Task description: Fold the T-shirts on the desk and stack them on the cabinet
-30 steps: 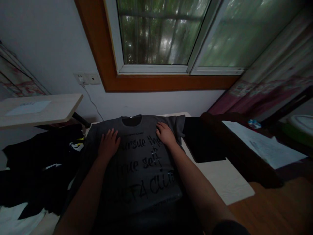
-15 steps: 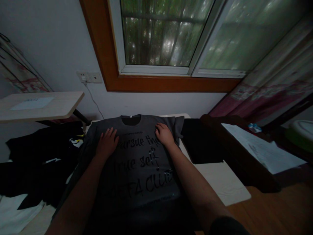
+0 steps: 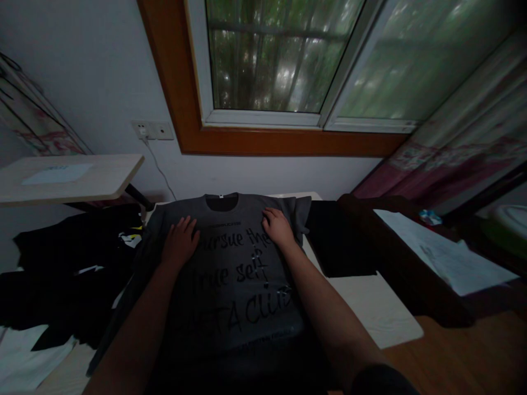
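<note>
A dark grey T-shirt (image 3: 222, 263) with black lettering lies spread out in front of me, its neckline toward the wall. My left hand (image 3: 181, 241) rests on the upper left of the shirt, fingers stretched out. On the upper right, near the sleeve, my right hand (image 3: 278, 226) lies on the cloth with its fingers somewhat bent but apart. Neither hand grips the fabric. The shirt's lower end fades into shadow between my forearms.
Black folded cloth (image 3: 340, 238) lies to the right on the pale table (image 3: 382, 312). Dark clothes (image 3: 69, 263) are heaped at the left, below a raised shelf (image 3: 107, 175) bearing a paper (image 3: 57, 174). A dark wooden armrest (image 3: 432, 285) with a white sheet (image 3: 444, 258) stands farther right.
Both hands stay in the same places on the T-shirt, which lies as before. The view has shifted very slightly.
</note>
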`<action>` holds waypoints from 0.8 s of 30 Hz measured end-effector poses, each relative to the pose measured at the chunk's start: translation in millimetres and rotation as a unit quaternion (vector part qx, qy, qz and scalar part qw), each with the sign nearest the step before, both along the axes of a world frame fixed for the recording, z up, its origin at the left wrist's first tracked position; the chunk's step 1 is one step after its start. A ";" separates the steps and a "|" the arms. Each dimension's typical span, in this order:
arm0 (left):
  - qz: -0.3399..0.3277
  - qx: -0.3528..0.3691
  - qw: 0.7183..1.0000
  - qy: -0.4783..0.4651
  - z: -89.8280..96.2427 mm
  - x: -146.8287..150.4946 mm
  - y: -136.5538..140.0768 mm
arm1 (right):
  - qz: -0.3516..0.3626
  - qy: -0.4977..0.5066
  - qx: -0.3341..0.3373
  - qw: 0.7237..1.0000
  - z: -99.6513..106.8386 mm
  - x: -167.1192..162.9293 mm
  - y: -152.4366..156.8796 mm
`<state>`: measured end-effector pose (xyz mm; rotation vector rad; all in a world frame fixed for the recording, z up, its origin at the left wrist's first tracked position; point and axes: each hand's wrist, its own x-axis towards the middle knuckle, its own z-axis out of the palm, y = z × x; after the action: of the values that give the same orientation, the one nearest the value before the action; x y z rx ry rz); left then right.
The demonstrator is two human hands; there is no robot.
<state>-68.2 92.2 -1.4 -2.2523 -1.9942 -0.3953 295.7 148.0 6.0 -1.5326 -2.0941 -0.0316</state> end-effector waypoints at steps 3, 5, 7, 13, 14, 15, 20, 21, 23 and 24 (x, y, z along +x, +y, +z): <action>-0.001 0.002 1.000 -0.002 0.1 -0.8 -0.2 | -0.001 0.004 0.001 1.000 -0.1 -0.1 0.1; -0.001 0.005 1.000 -0.006 -0.1 -1.6 -0.3 | -0.001 0.002 0.005 1.000 0.2 -0.2 -0.1; -0.003 0.007 1.000 -0.009 -0.1 -2.4 -0.6 | -0.001 -0.001 0.007 1.000 0.7 -0.5 -0.6; -0.013 0.016 0.999 -0.027 0.1 -4.8 -1.1 | -0.005 -0.003 0.003 1.000 1.3 -1.0 -1.5; -0.014 0.017 0.999 -0.031 -0.2 -5.4 -1.0 | -0.006 -0.003 0.002 1.000 1.4 -1.1 -1.6; -0.015 0.018 0.999 -0.036 -0.7 -6.0 -0.8 | -0.006 -0.003 0.001 1.000 1.5 -1.1 -1.8; -0.022 0.025 0.997 -0.064 -3.5 -11.0 0.9 | -0.004 -0.008 -0.001 1.000 1.8 -1.5 -3.0; -0.023 0.027 0.997 -0.072 -3.7 -12.6 1.1 | -0.004 -0.010 0.001 1.000 1.7 -1.6 -3.2; -0.027 0.032 0.995 -0.095 -3.7 -16.7 1.2 | -0.001 -0.013 0.004 1.000 1.8 -1.8 -3.6; -0.030 0.032 0.993 -0.110 -3.5 -19.1 1.1 | 0.000 -0.015 0.005 1.000 1.9 -1.9 -3.9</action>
<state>-87.2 93.3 -4.9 -2.3225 -1.9811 -0.7323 293.7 144.1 7.9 -1.5351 -2.1141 -0.0637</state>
